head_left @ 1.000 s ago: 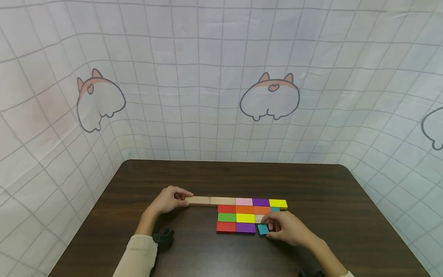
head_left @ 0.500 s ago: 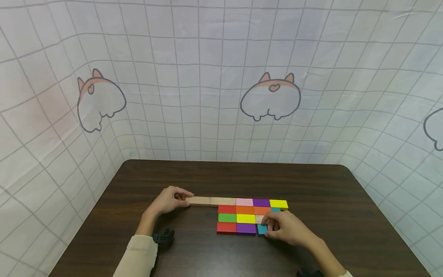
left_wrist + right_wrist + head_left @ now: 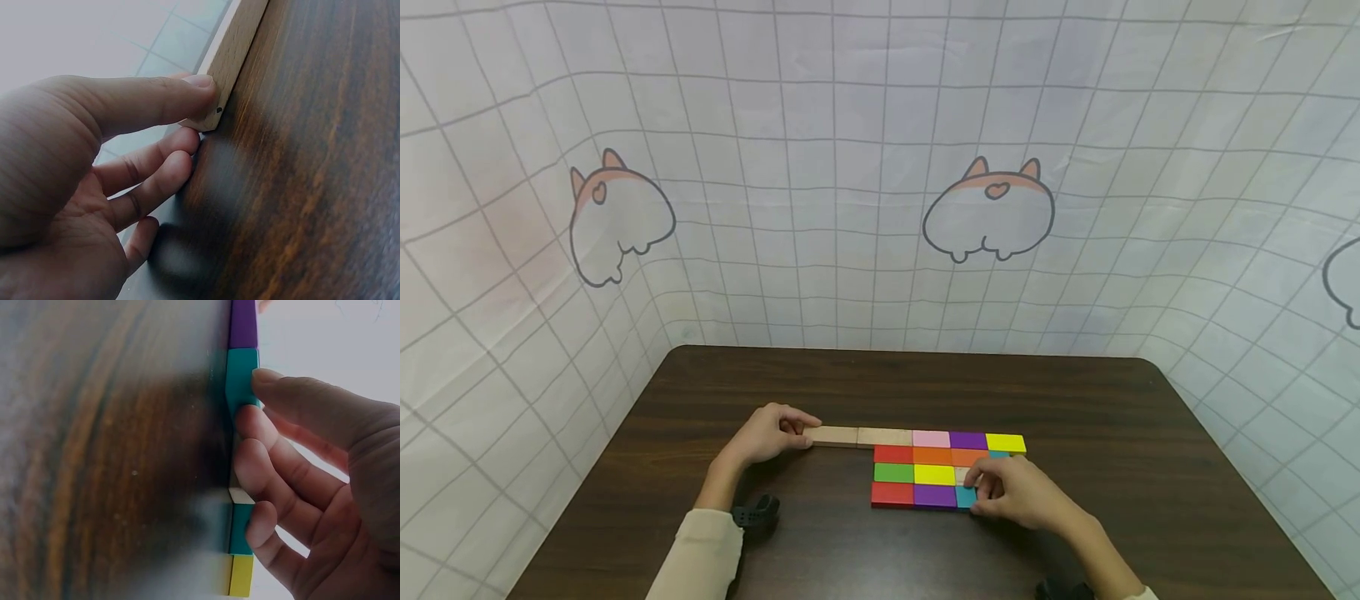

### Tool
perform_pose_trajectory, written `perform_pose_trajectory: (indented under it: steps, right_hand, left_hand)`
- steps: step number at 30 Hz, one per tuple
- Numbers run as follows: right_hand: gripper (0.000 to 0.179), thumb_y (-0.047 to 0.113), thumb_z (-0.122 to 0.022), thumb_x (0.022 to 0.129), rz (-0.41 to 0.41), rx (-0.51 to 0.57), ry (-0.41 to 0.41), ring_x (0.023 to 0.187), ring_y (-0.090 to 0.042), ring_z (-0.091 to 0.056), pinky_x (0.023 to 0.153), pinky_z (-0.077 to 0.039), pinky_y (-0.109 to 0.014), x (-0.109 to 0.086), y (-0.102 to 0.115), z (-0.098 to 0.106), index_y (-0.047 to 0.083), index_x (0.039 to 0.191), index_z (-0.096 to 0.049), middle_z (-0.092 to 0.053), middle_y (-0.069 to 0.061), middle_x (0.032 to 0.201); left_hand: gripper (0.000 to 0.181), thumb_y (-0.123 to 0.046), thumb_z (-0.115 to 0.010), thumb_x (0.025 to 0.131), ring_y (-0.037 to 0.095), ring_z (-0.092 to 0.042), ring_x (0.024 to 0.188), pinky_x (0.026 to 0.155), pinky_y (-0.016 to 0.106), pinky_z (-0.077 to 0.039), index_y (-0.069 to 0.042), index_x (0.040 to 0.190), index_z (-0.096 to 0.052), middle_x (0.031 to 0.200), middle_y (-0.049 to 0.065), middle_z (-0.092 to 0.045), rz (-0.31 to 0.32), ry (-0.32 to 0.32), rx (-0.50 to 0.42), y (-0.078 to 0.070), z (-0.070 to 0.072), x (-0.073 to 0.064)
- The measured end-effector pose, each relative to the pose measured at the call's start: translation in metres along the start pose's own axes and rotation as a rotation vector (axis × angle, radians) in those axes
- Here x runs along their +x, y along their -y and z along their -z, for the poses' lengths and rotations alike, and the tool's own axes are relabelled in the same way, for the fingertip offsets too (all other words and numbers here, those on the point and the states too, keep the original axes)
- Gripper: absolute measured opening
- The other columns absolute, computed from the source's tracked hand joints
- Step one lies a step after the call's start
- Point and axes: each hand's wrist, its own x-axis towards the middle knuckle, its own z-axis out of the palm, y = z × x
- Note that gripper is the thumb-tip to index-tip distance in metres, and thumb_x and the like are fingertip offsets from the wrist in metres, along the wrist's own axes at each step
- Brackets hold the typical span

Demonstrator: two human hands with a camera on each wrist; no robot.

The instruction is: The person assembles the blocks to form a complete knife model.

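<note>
My left hand [image 3: 769, 435] pinches the left end of a plain wooden block [image 3: 835, 436], its thumb on the near side in the left wrist view. A second plain wooden block [image 3: 884, 437] continues that back row, followed by pink [image 3: 931, 438], purple [image 3: 967, 440] and yellow blocks [image 3: 1006, 443]. At the right end of the front row, my right hand [image 3: 1018, 492] holds a teal block [image 3: 242, 375] between thumb and fingers. That block sits end to end with a purple block [image 3: 935, 496]; a red block [image 3: 892, 493] lies left of it.
Between back and front rows lie red [image 3: 893, 454], orange [image 3: 932, 456], green [image 3: 893, 472] and yellow blocks [image 3: 935, 474], packed together. The right fingers partly cover a pale block [image 3: 962, 476]. A patterned white cloth [image 3: 865, 208] surrounds the dark wooden table [image 3: 820, 550].
The teal block has slid left and straightened, closing the gap to the purple block in the front row. My right hand moved slightly left with it; my left hand stayed put.
</note>
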Motion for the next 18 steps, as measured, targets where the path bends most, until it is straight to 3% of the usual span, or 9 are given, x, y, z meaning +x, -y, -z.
perform_pose_trajectory:
  steps: [18]
  right_hand:
    - [0.019, 0.021, -0.081, 0.089, 0.021, 0.058, 0.002, 0.069, -0.004, -0.058, 0.065, -0.050, -0.022, -0.0043, 0.0009, 0.0067, 0.012, 0.101, -0.069, -0.065, 0.007, 0.078]
  left_hand:
    - [0.025, -0.016, -0.080, 0.089, 0.017, -0.054, 0.073, 0.065, 0.031, -0.046, -0.018, 0.114, -0.080, 0.088, 0.001, -0.065, -0.003, 0.005, 0.000, 0.0009, -0.0005, 0.0000]
